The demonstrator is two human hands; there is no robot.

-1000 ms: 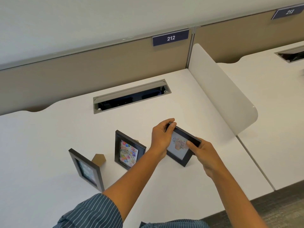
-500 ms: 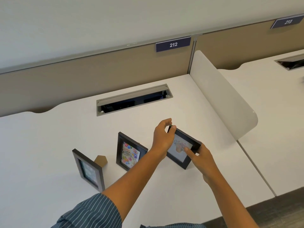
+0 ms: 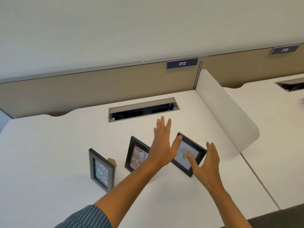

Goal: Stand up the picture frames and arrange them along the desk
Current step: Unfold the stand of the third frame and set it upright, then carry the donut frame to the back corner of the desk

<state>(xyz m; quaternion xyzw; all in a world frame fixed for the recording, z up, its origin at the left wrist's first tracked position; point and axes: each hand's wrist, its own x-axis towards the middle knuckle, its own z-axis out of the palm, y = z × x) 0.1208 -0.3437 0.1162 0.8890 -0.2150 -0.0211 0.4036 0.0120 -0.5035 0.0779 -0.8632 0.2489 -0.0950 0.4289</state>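
White bench (image 3: pixel 49 162) under our hands carries three dark picture frames, all standing. Our left hand (image 3: pixel 162 145) is spread flat, fingers splayed, its thumb at the top corner of the black frame (image 3: pixel 198 149) between our hands. Our right hand (image 3: pixel 208 163) is spread too, thumb over that frame's picture, gripping nothing. Just left of our left hand stands the birthday-card frame (image 3: pixel 135 155), partly behind our forearm; farther left is the grey frame (image 3: pixel 101 170).
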